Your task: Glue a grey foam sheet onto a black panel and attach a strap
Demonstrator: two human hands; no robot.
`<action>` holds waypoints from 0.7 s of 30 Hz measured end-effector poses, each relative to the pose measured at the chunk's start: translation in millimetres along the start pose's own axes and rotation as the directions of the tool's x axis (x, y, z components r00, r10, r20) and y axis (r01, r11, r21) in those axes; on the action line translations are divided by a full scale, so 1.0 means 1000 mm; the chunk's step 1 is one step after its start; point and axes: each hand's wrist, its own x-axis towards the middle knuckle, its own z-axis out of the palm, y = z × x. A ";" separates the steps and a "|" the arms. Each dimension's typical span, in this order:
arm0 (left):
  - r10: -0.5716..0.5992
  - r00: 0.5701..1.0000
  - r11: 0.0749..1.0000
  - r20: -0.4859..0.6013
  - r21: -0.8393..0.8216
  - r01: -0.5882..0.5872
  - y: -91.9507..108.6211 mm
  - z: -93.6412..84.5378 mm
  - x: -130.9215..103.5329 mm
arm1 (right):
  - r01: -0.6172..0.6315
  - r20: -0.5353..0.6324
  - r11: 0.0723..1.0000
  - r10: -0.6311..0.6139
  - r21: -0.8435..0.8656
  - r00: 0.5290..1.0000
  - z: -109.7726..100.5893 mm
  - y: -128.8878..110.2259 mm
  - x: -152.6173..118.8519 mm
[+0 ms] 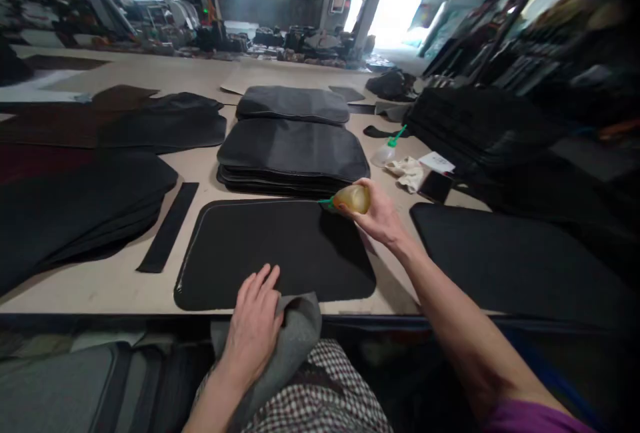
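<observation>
Glue bottle (353,198): small, amber, green nozzle, held sideways in R hand (383,218), fingers wrapped round its body. Nozzle tip points left, sits at the far right edge of the black mat (270,250) lying flat on the worktop (100,280) right in front of the person. Can't tell if tip touches the mat.

L hand (255,323): flat, fingers spread narrow, pressing the near edge of the mat; a grey felt piece (295,343) is under the palm and hangs off the worktop edge toward the lap.

Around: loose black strip (169,226) left of mat. Stack of finished mats (293,156) just beyond it. Second bottle (387,150), a rag (409,172) and a dark phone-like slab (436,186) to the right. Another black mat (505,263) further right.

Risks, as I judge them:
- Bottle sideways, so a hard squeeze could blob glue onto the mat face, not along the edge.
- Nozzle near the stack; a drip or overshoot could mark the bottom mats.
- L hand holds only the near edge; the far edge could shift if the nozzle drags.
- Felt half off the worktop, could slide down if the palm lifts.
</observation>
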 end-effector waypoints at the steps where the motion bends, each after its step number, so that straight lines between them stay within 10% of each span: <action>1: 0.007 1.000 1.000 -0.003 0.004 -0.007 -0.001 0.001 0.000 | -0.022 -0.014 1.000 0.021 -0.016 1.000 -0.006 0.008 -0.005; 21: 0.040 0.999 0.999 0.033 0.006 -0.040 -0.011 0.006 -0.002 | -0.176 0.029 0.984 0.177 -0.011 0.984 -0.083 0.014 -0.066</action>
